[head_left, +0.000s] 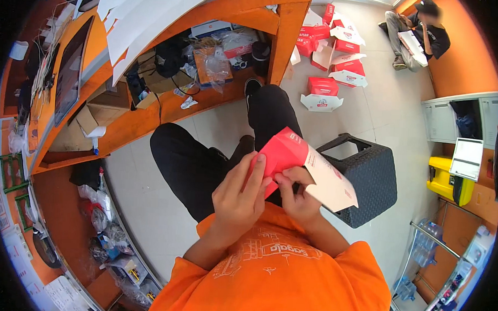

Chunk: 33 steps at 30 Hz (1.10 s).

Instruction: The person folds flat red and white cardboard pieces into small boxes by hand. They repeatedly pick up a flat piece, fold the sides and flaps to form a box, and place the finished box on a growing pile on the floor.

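Note:
Above my lap I hold a red and white cardboard box [288,150], partly folded, with a white flap [331,183] sticking out to the right. My left hand [239,191] presses its fingers along the red side. Gripping the lower edge near the white flap, my right hand [297,196] has its thumb and fingers bent against the card. The underside of the box is hidden by my hands.
Several red and white boxes [323,87] lie on the floor ahead. A black stool [366,184] stands to my right. Another person [420,38] sits far right with card in hand. At left is a cluttered orange desk [207,107]; lockers [441,121] line the right.

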Motion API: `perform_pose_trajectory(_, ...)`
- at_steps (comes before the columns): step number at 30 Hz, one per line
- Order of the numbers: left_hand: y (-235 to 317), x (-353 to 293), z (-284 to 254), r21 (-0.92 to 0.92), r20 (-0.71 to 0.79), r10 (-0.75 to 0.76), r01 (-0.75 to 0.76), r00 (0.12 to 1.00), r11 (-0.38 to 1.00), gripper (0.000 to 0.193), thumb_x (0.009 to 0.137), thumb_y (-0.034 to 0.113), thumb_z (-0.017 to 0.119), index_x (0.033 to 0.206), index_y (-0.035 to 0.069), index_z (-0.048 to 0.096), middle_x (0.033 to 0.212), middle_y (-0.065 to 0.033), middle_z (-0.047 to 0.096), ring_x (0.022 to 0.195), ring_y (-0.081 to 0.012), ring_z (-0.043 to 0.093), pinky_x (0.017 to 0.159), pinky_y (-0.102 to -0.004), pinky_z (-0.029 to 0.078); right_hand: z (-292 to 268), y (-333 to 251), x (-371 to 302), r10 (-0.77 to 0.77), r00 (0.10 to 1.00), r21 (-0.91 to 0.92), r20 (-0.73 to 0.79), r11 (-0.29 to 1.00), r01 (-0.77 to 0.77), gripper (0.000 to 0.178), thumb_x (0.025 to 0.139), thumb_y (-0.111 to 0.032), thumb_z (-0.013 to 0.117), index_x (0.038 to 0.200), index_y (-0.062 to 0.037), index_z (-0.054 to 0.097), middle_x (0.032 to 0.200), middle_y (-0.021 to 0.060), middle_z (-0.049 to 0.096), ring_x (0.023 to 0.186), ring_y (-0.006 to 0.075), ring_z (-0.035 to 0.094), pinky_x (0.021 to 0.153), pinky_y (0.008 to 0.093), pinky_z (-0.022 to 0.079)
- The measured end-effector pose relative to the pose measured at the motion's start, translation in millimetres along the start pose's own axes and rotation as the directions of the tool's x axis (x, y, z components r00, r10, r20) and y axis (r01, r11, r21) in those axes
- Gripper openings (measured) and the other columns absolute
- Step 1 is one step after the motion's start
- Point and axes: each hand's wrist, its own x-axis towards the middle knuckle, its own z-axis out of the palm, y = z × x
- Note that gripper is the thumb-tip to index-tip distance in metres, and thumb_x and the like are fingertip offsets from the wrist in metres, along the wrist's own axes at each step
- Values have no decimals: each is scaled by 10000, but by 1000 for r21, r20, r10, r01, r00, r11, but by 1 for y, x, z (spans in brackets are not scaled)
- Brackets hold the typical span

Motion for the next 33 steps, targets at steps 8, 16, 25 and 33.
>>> perform_pose_trajectory(8,9,-2,-2,-97,-1,10,-10,1000,995,376,823,146,719,1142,-43,653,1136,-216,647,957,-341,666,803,-371,551,1,-16,-9,520,854,595,23,679,-430,204,977,-184,585,1071,-8,627,920,48,646,772,117,570,681,259,458)
perform_pose_trajectory(16,-26,71,-43,132,-251,215,-187,944,973,284,779,67,704,1062,47,687,1130,-137,659,1113,-353,595,976,-455,448,-59,15,49,434,836,297,-336,891,-344,276,997,-190,541,1183,12,570,1020,46,620,808,85,555,712,251,448)
perform_pose_trajectory(25,-79,192,-110,464,17,191,-177,982,868,213,892,121,625,1066,16,684,1009,-183,687,917,-357,659,793,-399,521,-45,173,141,-22,986,-687,-163,720,-97,341,872,-149,631,1169,15,595,1146,237,587,1073,396,543,910,468,441)
perform_pose_trajectory(33,-98,216,-130,378,-148,102,-39,984,925,145,862,110,664,951,6,713,741,-158,696,601,-259,671,572,-330,507,-5,179,16,330,943,-243,28,918,-314,319,868,-87,653,1167,-2,583,1080,205,605,1009,366,599,843,422,495)
